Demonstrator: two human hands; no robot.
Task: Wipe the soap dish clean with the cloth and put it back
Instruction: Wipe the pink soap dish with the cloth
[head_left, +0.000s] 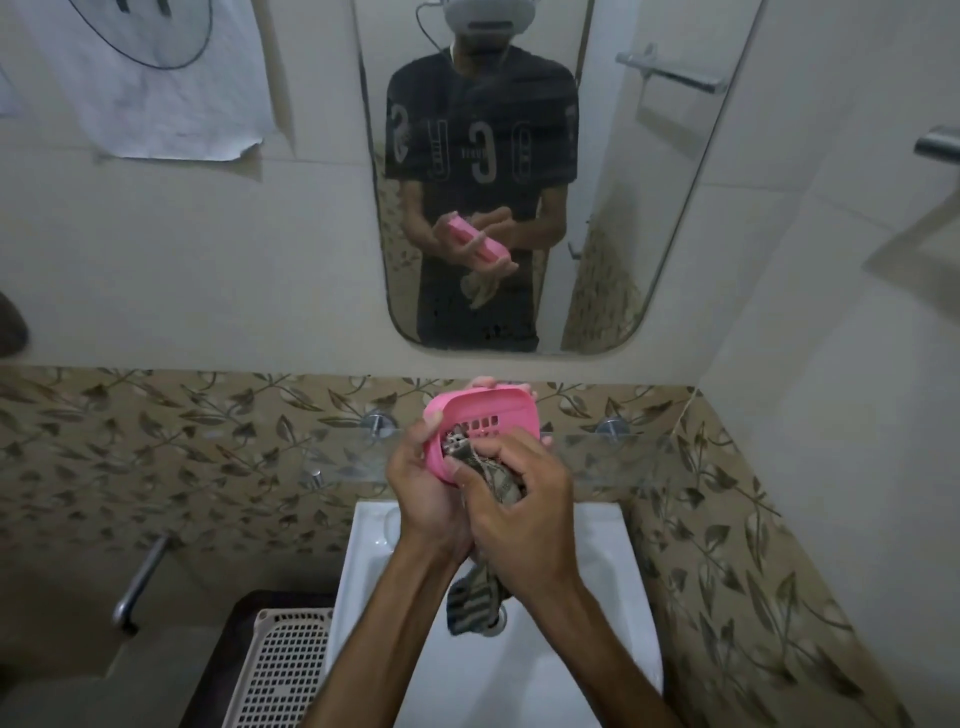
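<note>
The person stands at the washbasin and holds the pink soap dish up in the air, above the basin's back edge and in front of the glass shelf. It rests on nothing, so both hands can work on it.

The left hand cups the dish from below and from its left side, fingers curled round the far rim and the thumb hooked over the near-left edge. This tips the dish's open, slotted inside towards the person, probably so that the dirt in it is plain to see and easy to reach.

The right hand has its fingers curled tightly round a bunched, striped cloth. It pushes a wad of the cloth into the near corner of the dish, against the slots. The loose end of the cloth hangs below the wrists, over the basin's drain, so anything falling off should land in the basin.

I judge that the wiping is under way and the dish is not yet put back. The shelf just behind looks the likely place for it, though I cannot be sure.

The mirror on the wall above shows the same grip from the front.
</note>
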